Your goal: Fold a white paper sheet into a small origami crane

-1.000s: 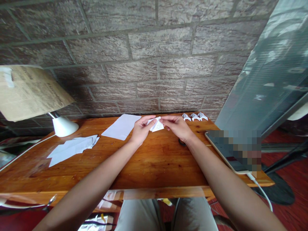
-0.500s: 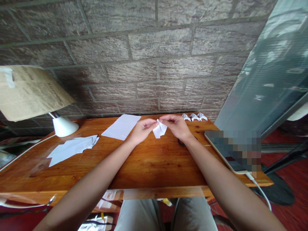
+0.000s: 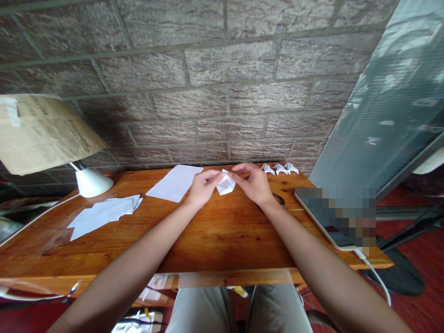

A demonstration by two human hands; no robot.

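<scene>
Between my two hands is a small folded white paper, held up over the wooden desk. My left hand pinches its left side between thumb and fingers. My right hand has its thumb and fingertip on the paper's upper right edge, the other fingers loosely curled. Three folded paper pieces with pointed tips stand in a row at the back of the desk, right of my right hand. Left of my left hand lies a flat sheet stack of white paper.
Overlapping white paper pieces lie on the left. A lamp with a white base stands behind them. A black ring-shaped band is by my right wrist. A tablet with a white cable lies at the right edge. A brick wall rises behind.
The folded paper has shifted slightly left and turned, now showing an opened, pocket-like face. My right hand has moved a little left, uncovering more of the black band.
</scene>
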